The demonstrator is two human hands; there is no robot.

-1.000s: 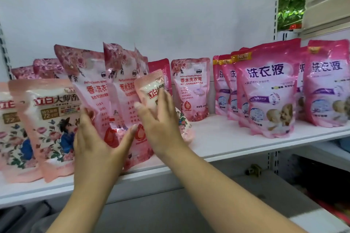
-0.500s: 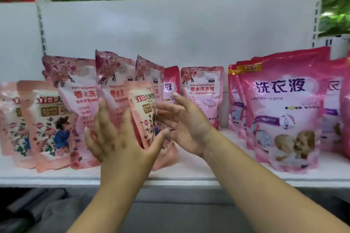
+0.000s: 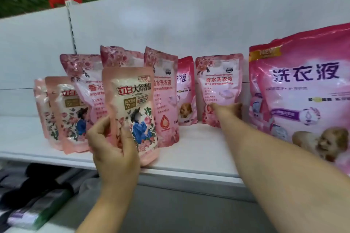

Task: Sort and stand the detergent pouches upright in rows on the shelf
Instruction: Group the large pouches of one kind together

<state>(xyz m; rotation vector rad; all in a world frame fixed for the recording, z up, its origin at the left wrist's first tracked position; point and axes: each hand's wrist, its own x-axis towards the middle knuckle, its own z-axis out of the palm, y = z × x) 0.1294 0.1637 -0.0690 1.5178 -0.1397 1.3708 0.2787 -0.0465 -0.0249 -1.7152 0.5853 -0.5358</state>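
Hands are seen in the single head view. A peach-pink plastic pouch with a figure in blue (image 3: 130, 111) is gripped low by the left hand (image 3: 113, 149), thumb across its front, and is held upright at the front edge of the white shelf (image 3: 198, 157), probably for sorting beside the matching peach pouches (image 3: 64, 113) at 9 o'clock. A rose-printed pink pouch (image 3: 219, 89) standing alone at 2 o'clock is grasped at its lower part by the right hand (image 3: 227, 109), likely to be moved to its like. A large magenta pouch (image 3: 306, 96) is stood at 3 o'clock.
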